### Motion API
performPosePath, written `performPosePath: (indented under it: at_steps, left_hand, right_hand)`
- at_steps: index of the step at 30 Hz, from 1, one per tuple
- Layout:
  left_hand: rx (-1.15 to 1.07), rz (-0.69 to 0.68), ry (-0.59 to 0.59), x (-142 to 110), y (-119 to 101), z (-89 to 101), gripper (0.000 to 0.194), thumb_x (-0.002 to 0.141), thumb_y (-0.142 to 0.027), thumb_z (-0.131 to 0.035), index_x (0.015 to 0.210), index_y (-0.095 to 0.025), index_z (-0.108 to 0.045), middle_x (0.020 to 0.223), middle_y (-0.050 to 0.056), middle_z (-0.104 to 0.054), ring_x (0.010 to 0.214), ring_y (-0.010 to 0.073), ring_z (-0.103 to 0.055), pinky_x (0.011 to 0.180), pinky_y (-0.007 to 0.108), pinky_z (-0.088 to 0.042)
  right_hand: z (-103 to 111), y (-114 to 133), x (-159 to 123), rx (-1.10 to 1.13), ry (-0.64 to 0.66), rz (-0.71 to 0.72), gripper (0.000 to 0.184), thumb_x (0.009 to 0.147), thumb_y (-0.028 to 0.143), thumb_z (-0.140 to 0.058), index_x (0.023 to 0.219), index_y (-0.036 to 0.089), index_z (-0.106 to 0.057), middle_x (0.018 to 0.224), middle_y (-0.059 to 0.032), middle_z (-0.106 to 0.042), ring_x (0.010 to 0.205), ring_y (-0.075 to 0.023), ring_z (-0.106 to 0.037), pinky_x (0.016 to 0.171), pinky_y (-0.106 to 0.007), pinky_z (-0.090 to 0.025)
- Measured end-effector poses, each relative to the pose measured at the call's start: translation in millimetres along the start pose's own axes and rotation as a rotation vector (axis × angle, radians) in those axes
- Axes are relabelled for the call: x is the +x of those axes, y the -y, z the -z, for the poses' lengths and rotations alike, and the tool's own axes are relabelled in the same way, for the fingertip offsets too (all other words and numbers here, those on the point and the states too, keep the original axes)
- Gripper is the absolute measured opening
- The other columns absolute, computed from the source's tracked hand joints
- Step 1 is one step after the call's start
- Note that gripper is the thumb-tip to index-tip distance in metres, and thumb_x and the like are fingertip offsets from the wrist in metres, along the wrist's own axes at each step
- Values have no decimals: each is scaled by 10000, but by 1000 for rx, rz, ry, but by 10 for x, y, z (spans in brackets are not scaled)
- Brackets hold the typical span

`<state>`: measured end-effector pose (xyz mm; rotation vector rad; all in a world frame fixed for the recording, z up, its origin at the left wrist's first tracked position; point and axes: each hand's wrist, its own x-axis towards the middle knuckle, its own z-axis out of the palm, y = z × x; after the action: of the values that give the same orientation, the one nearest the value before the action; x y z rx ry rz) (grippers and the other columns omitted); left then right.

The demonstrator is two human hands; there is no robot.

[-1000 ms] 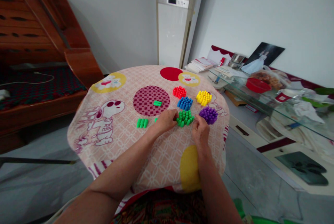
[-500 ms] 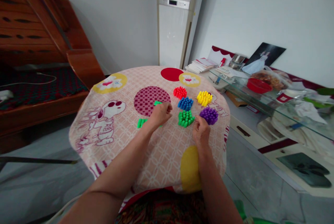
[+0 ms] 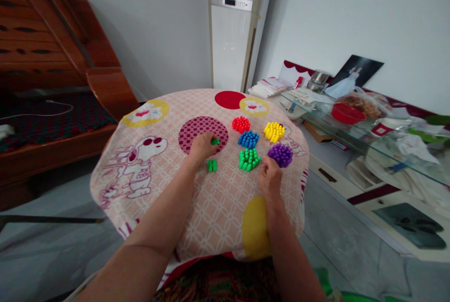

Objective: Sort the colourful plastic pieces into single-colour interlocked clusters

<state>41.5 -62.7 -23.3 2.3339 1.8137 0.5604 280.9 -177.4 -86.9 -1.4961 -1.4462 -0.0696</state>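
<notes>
On the patterned cloth of a round table (image 3: 147, 184) lie heaps of small plastic pegs: red (image 3: 241, 124), blue (image 3: 248, 139), yellow (image 3: 274, 131), purple (image 3: 280, 154) and green (image 3: 249, 159). My left hand (image 3: 201, 146) rests on the dark red checked circle, fingers curled onto a small green peg piece (image 3: 214, 141). Another loose green piece (image 3: 211, 165) lies just below that hand. My right hand (image 3: 269, 175) sits closed between the green and purple heaps, touching the green heap's edge; what it holds is hidden.
A wooden bench (image 3: 52, 81) stands at the left. A tall white appliance (image 3: 232, 25) is behind the table. At the right a glass shelf (image 3: 369, 147) carries a red bowl (image 3: 347, 113), papers, a photo and clutter. A dark scale (image 3: 409, 224) lies on the floor.
My left hand moved from the green heap leftward and up to the green piece on the checked circle. The right hand stayed put. The camera shifted slightly.
</notes>
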Motion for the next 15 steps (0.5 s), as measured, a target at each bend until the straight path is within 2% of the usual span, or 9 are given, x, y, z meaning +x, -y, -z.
performPosePath:
  at_steps: [3, 6, 8, 11, 15]
  left_hand:
    - [-242, -55, -28, -63, -235, 77, 192, 780, -222, -658, 959, -152, -669, 923, 73, -735, 840, 202, -689, 766, 302, -526]
    - [-495, -193, -39, -126, -548, 127, 242, 776, -233, -681, 1003, -163, -637, 909, 46, -728, 787, 164, -690, 721, 270, -529]
    - [-571, -297, -42, -148, -767, 128, 257, 776, -248, -696, 1012, -173, -628, 899, 31, -725, 792, 157, -686, 737, 272, -533]
    - [-553, -416, -32, -140, -1053, 65, 224, 773, -225, -696, 978, -168, -627, 884, 25, -715, 813, 161, -675, 776, 285, -531]
    - [-406, -470, -5, -103, -1283, -99, 207, 786, -178, -661, 990, -167, -629, 937, 48, -711, 874, 187, -664, 808, 303, -519]
  right_hand:
    - [0, 7, -2, -1, -2, 5, 377, 796, 140, -423, 1053, 148, -699, 877, -99, -700, 841, -228, -639, 793, -354, -518]
    - [8, 24, -5, -8, -10, 27, 363, 805, 141, -431, 1051, 136, -697, 888, -112, -705, 836, -232, -646, 784, -355, -525]
    - [14, 38, -5, -10, -20, 38, 351, 817, 148, -433, 1048, 133, -697, 887, -113, -707, 834, -233, -651, 783, -352, -526]
    - [17, 52, -3, -4, -37, 30, 341, 835, 160, -431, 1047, 138, -697, 900, -111, -713, 841, -235, -657, 785, -352, -528]
    - [10, 42, 3, 1, -37, 24, 348, 842, 167, -429, 1066, 141, -693, 893, -108, -715, 834, -234, -658, 775, -346, -528]
